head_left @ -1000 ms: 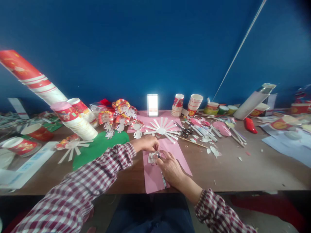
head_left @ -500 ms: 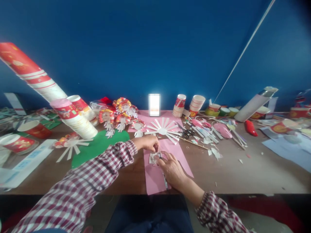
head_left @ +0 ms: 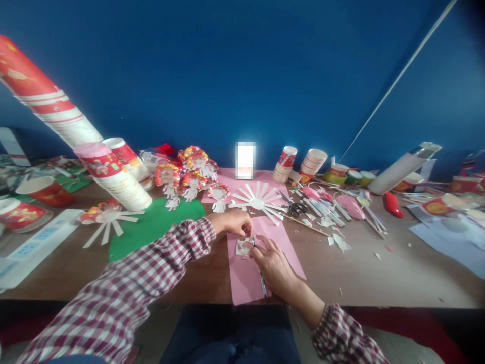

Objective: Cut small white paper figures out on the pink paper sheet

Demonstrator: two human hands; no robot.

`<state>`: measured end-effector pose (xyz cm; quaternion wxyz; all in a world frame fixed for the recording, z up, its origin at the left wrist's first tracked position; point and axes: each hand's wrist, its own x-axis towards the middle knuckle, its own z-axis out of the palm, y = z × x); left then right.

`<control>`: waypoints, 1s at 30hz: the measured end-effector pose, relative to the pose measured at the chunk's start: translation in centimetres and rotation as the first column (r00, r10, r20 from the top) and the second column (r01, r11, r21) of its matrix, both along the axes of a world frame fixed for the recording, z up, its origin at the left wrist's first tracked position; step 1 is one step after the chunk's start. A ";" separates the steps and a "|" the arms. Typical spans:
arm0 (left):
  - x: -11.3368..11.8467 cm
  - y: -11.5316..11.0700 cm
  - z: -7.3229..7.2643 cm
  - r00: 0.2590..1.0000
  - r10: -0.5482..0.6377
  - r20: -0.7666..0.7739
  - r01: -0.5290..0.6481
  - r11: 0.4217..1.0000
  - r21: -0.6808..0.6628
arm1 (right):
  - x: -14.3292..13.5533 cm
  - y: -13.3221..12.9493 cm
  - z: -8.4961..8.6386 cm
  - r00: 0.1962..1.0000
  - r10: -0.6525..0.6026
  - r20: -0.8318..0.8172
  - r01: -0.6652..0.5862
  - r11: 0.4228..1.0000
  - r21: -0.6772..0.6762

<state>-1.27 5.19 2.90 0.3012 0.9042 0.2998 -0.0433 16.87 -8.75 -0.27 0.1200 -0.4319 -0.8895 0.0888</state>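
A small white paper cutout (head_left: 242, 246) lies on the pink sheet (head_left: 246, 273) near the middle of the surface (head_left: 379, 275), pinched at its far edge by the left hand (head_left: 232, 223) while the right hand (head_left: 273, 264) holds a pen (head_left: 261, 281) with its tip on the paper. Since a second ago both hands have hardly shifted on it, so the marking seems to be going on. The scissors (head_left: 298, 207), white paper fan (head_left: 258, 201) and cup stacks (head_left: 117, 179) lie farther off, unmoved; only the view has tilted slightly.

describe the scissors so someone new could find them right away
Start at the pink paper sheet under both hands, then go up to the white paper sunburst. Just right of its rays lie the scissors, the only black-handled thing among pale sticks and scraps.
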 end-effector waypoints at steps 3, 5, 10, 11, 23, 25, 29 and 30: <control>-0.2 0.1 -0.5 1.000 -0.009 0.021 0.009 1.000 0.005 | 0.0 0.0 0.0 1.000 0.006 -0.004 -0.006 1.000 0.002; -0.3 0.2 -0.7 0.999 -0.019 0.036 0.019 1.000 0.004 | 0.1 0.1 0.0 1.000 0.008 -0.007 -0.008 1.000 0.002; -0.5 0.4 -1.2 0.996 -0.044 0.083 0.045 0.999 -0.021 | 0.1 0.0 0.2 1.000 0.010 0.005 -0.010 1.000 -0.020; -0.5 0.4 -1.2 0.994 -0.047 0.094 0.050 0.998 -0.027 | 0.1 0.0 0.3 1.000 0.010 0.009 -0.010 1.000 -0.022; -0.9 0.6 -1.4 0.979 -0.085 0.186 0.101 0.992 -0.074 | 1.0 0.4 0.0 0.994 0.025 -0.107 -0.032 0.998 -0.062; -0.9 0.7 -1.3 0.976 -0.096 0.196 0.114 0.990 -0.085 | 1.5 0.4 0.2 0.987 0.034 -0.160 -0.043 0.998 -0.054; -1.1 0.7 -1.2 0.971 -0.098 0.220 0.122 0.988 -0.099 | 1.6 0.5 1.2 0.938 0.028 -0.346 -0.055 0.996 -0.069; -1.2 0.7 -1.2 0.969 -0.095 0.227 0.120 0.988 -0.100 | 1.4 0.5 1.5 0.917 0.028 -0.398 -0.062 0.995 -0.072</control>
